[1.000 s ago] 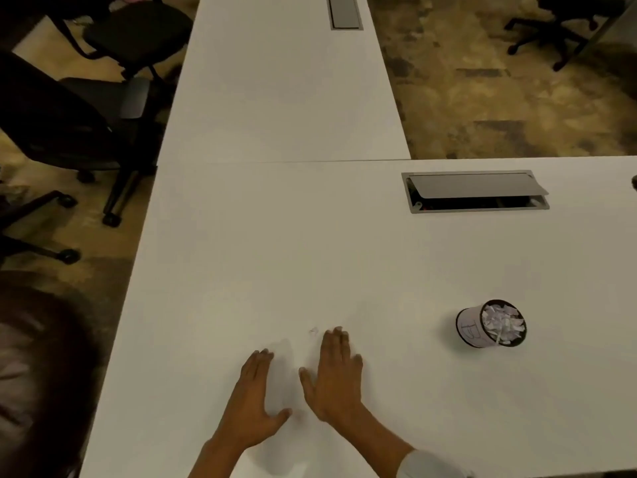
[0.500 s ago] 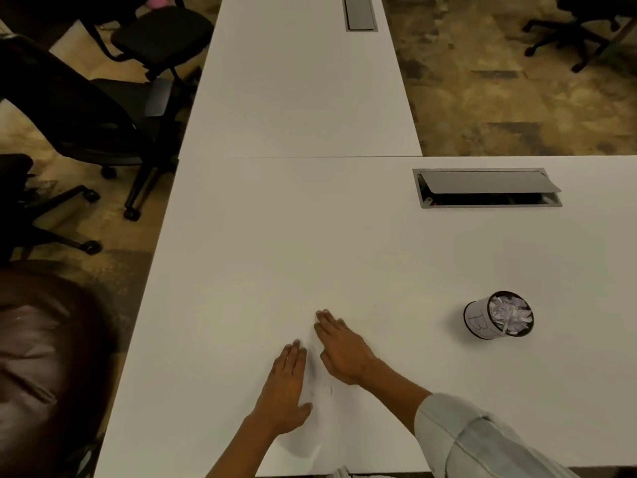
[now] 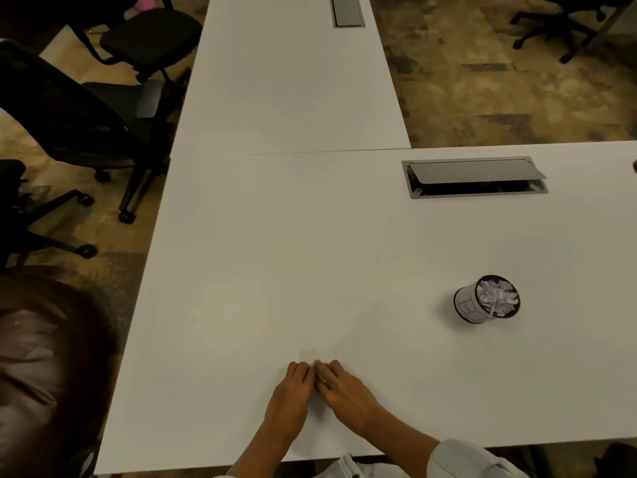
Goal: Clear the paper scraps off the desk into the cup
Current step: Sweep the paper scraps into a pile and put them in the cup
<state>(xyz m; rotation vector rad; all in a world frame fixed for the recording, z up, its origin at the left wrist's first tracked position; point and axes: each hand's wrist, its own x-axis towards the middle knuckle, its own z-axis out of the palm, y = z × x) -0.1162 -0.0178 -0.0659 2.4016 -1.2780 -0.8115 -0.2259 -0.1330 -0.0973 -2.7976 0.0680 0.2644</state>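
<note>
My left hand (image 3: 293,391) and my right hand (image 3: 348,395) lie palm down on the white desk (image 3: 275,270) near its front edge. Their curled fingertips press against each other. Tiny white paper scraps (image 3: 317,363) show between the fingertips, and the rest is hidden under the fingers. The cup (image 3: 468,305), white with a dark rim and a drawn letter on its side, stands to the right of my hands, well apart from them. It is filled with white paper scraps (image 3: 498,298).
A grey cable hatch (image 3: 475,177) with a raised lid sits in the desk behind the cup. A second white desk (image 3: 293,81) joins at the back. Black office chairs (image 3: 86,108) stand on the left, and another chair (image 3: 565,22) at the far right.
My hands were flat and slightly apart a second ago. They have drawn together toward the front edge, and the fingers have curled until the fingertips meet over the scraps.
</note>
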